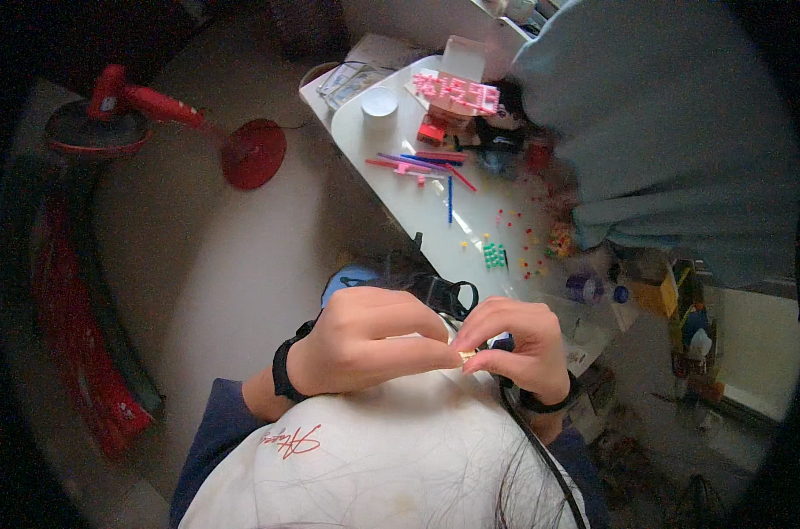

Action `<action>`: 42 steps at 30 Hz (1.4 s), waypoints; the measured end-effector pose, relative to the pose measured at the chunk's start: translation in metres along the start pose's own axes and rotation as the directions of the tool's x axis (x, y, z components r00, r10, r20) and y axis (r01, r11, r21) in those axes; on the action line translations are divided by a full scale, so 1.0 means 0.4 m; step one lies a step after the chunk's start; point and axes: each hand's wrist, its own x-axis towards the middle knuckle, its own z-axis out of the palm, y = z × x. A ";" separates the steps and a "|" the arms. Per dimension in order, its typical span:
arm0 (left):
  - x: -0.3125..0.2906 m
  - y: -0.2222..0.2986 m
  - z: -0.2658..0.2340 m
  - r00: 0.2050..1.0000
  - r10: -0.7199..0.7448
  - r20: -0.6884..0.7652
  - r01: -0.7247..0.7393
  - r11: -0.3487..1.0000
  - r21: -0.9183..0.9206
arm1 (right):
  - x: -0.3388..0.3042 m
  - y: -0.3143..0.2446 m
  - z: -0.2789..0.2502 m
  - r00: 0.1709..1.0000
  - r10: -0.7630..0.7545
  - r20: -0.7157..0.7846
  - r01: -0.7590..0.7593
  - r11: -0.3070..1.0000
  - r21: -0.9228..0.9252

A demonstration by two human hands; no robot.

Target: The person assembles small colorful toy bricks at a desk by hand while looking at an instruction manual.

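Observation:
Close to my chest, my left hand (373,339) and my right hand (516,342) meet fingertip to fingertip. Between them is a small pale yellow piece (468,356), mostly hidden by the fingers, so its exact kind does not show. Both hands are closed in a pinch on it. Beyond them on the white table (391,189) lies a small green block of joined studs (495,256). Tiny red, yellow and green pieces (529,262) are scattered beside it.
Coloured sticks (426,162), a white round container (379,102), a red box (431,130) and a pink-and-white beaded-looking piece (457,93) sit farther back. A purple jar (583,286) stands right. Left on the floor is a red fan (109,115); a curtain (673,123) hangs right.

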 end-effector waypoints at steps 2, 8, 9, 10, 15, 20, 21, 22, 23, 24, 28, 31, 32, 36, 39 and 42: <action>-0.017 0.004 -0.014 1.000 -0.006 0.013 0.005 1.000 0.030 | 0.012 -0.003 0.011 1.000 0.008 0.030 -0.007 1.000 -0.019; -0.061 0.008 -0.088 1.000 -0.021 -0.018 0.022 0.997 0.068 | 0.080 -0.017 0.076 0.999 -0.001 0.049 0.002 1.000 -0.020; -0.070 0.011 -0.099 0.999 -0.018 -0.032 0.021 0.996 0.086 | 0.089 -0.021 0.092 0.999 0.002 0.043 -0.002 1.000 -0.015; -0.084 0.014 -0.111 0.999 -0.014 -0.039 0.018 0.995 0.096 | 0.095 -0.022 0.109 0.999 0.006 0.038 -0.005 1.000 -0.013; -0.156 0.033 -0.181 0.998 -0.066 -0.023 0.067 0.994 0.084 | 0.138 -0.016 0.212 0.998 0.056 -0.019 -0.055 0.998 0.012; -0.234 0.065 -0.236 0.993 -0.118 0.018 0.116 0.991 0.068 | 0.142 -0.030 0.310 0.998 0.063 0.031 -0.063 0.998 0.000; -0.245 0.073 -0.243 0.991 -0.134 0.025 0.133 0.989 0.061 | 0.142 -0.032 0.327 0.996 0.071 0.046 -0.071 0.997 0.013; -0.262 0.075 -0.246 0.990 -0.142 -0.003 0.142 0.988 0.059 | 0.144 -0.041 0.345 0.995 0.076 0.061 -0.079 0.996 0.047; -0.278 0.079 -0.251 0.988 -0.151 -0.014 0.151 0.987 0.049 | 0.142 -0.044 0.365 0.995 0.078 0.063 -0.082 0.995 0.057; -0.290 0.079 -0.256 0.988 -0.155 -0.028 0.156 0.987 0.042 | 0.142 -0.047 0.380 0.995 0.077 0.065 -0.081 0.995 0.063; -0.325 0.071 -0.293 0.988 -0.150 0.045 0.150 0.989 0.004 | 0.124 -0.051 0.449 0.970 0.240 0.042 -0.243 0.964 0.105; -0.337 0.064 -0.321 0.989 -0.132 0.066 0.131 0.991 0.027 | 0.128 -0.057 0.485 0.947 0.320 -0.013 -0.317 0.944 0.094; -0.343 0.068 -0.327 0.990 -0.128 0.065 0.126 0.992 0.029 | 0.125 -0.057 0.497 0.944 0.329 -0.023 -0.326 0.941 0.092; -0.366 0.070 -0.350 0.986 -0.152 0.069 0.146 0.986 0.075 | 0.136 -0.064 0.526 0.905 0.420 -0.068 -0.406 0.900 0.159; -0.386 0.066 -0.376 0.984 -0.178 -0.016 0.179 0.975 0.130 | 0.152 -0.058 0.525 0.879 0.465 -0.107 -0.436 0.874 0.214; -0.427 0.062 -0.408 0.954 -0.282 -0.103 0.292 0.951 0.102 | 0.169 -0.056 0.523 0.867 0.472 -0.160 -0.426 0.868 0.254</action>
